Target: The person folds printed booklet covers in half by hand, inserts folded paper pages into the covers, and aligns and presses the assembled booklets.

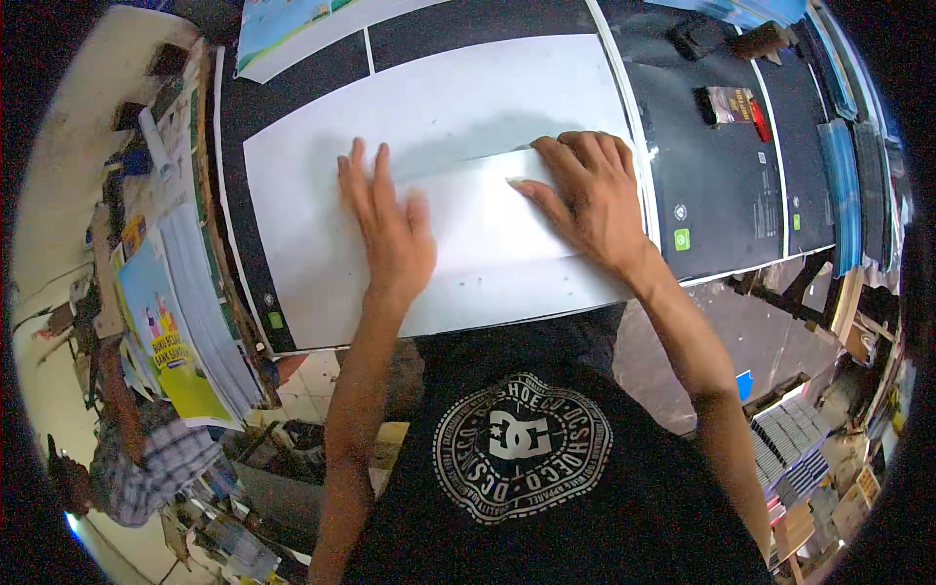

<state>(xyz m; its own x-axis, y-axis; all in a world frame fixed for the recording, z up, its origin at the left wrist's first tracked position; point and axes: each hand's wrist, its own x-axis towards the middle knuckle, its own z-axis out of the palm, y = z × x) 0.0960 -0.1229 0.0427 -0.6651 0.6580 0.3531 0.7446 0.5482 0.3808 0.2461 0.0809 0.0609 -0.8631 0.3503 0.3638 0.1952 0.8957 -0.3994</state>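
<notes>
A large white sheet [312, 263] lies on the table in front of me. On it is a smaller white sheet or folded flap [478, 219], its far edge slightly raised and casting a shadow. My right hand [600, 200] grips the right part of that far edge, fingers curled over it and thumb lying on top. At the flap's left end, my left hand [395, 234] has its fingers spread and slightly blurred, holding nothing. Whether its palm touches the paper is hard to tell.
Black printed sheets [712, 205] with white borders lie under and beside the white sheet. A small dark packet with red [736, 105] rests at the right. Stacked printed booklets [175, 331] stand left, near a person in a checked shirt [161, 468]. Blue-edged stacks [840, 195] line the right.
</notes>
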